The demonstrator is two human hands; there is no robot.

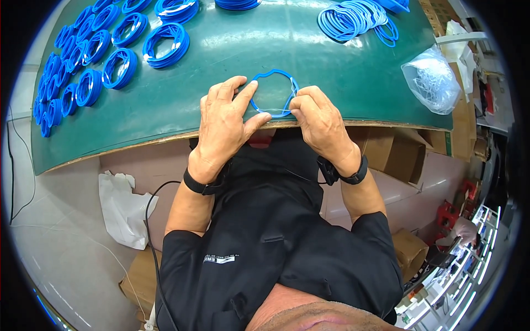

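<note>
A blue ring (274,72), slightly wavy at its upper left, lies near the front edge of the green table. My left hand (224,117) rests at its left side with the fingers spread. The index fingertip touches the ring's left edge and the thumb tip lies by its lower edge. At the right side my right hand (320,117) is closed, thumb and forefinger pinched on a thin clear strand (281,110). This strand crosses the lower part of the ring and also loops up along its right side. The right hand's other fingers are curled in.
Many bundles of blue rings (166,46) stand in rows at the left. A fanned pile of blue rings (353,21) lies at the far right. A clear bag of thin strands (432,79) sits on the table's right end. Cardboard boxes (391,153) stand below.
</note>
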